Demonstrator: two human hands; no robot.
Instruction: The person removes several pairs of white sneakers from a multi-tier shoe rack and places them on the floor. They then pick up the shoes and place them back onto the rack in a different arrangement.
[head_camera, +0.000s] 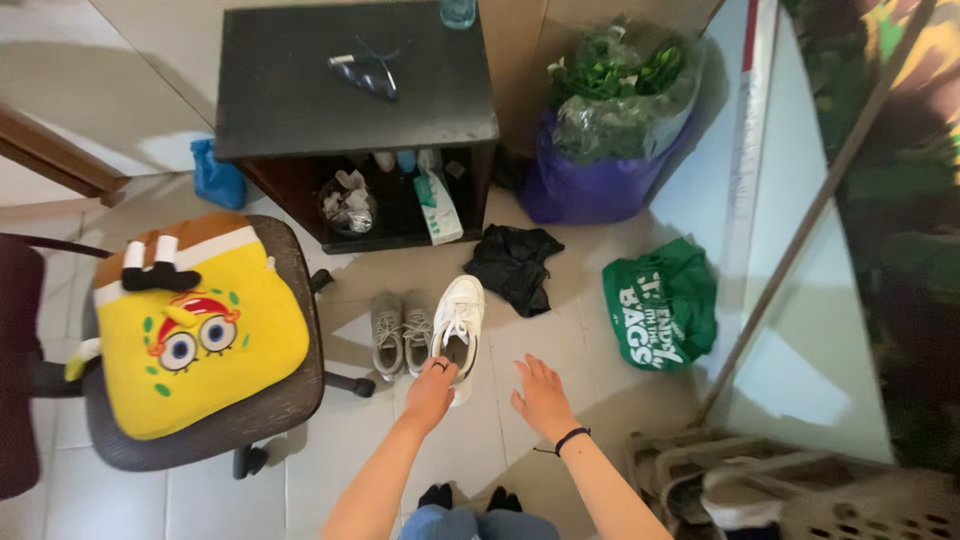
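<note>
Down on the tiled floor, the left hand (430, 385) grips the heel end of a white shoe (458, 330), fingers curled over its collar, a ring on one finger. The right hand (543, 393) hovers just beside the shoe, open and flat, fingers spread, holding nothing; a dark band sits on that wrist. The shoe lies toe away from the person, next to a grey pair (402, 332) standing side by side to its left. As far as the view shows, the grey pair is already lined up, the white shoe is in hand near that row, and its mate is nowhere to be seen.

A black cloth (514, 266) lies crumpled just past the shoe's toe. To the right sits a green bag (660, 305), slumped, with large white lettering on its side. Farther back, a purple bag (590, 180) holds green leaves under clear plastic. A black cabinet (350, 90) stands ahead with glasses on its top; on its open lower shelf a white-and-green packet (438, 205) leans forward, with a small bin of crumpled paper beside it. A blue bag (215, 178) rests against the cabinet's left side. At left, a chair (270, 400) carries a yellow cushion (195, 335) printed with a cartoon face. A pale basket (800, 495) shows at the lower right corner.
</note>
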